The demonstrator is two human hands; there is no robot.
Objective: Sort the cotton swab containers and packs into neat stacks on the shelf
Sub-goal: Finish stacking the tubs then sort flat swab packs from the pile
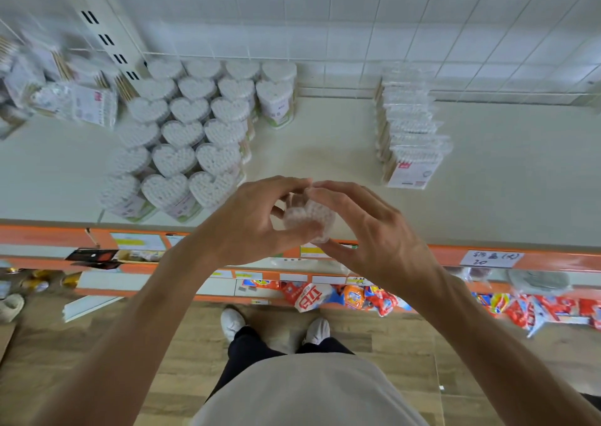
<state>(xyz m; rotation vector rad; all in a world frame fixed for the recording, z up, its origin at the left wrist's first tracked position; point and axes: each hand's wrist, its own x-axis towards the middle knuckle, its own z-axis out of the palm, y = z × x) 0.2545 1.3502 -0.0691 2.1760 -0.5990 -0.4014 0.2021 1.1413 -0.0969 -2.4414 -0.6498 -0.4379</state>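
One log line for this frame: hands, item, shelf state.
hands: left and right both grip heart container | over shelf front | heart containers left | packs right

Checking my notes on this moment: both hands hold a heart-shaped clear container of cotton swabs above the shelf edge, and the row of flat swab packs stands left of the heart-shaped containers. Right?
Not quite. The head view shows the row of flat clear swab packs standing right of the white heart-shaped containers, not left. The rest holds: the left hand and right hand both grip a heart-shaped clear container of cotton swabs above the shelf edge.

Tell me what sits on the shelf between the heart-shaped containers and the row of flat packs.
Nothing: the head view shows bare shelf between the heart-shaped containers and flat packs.
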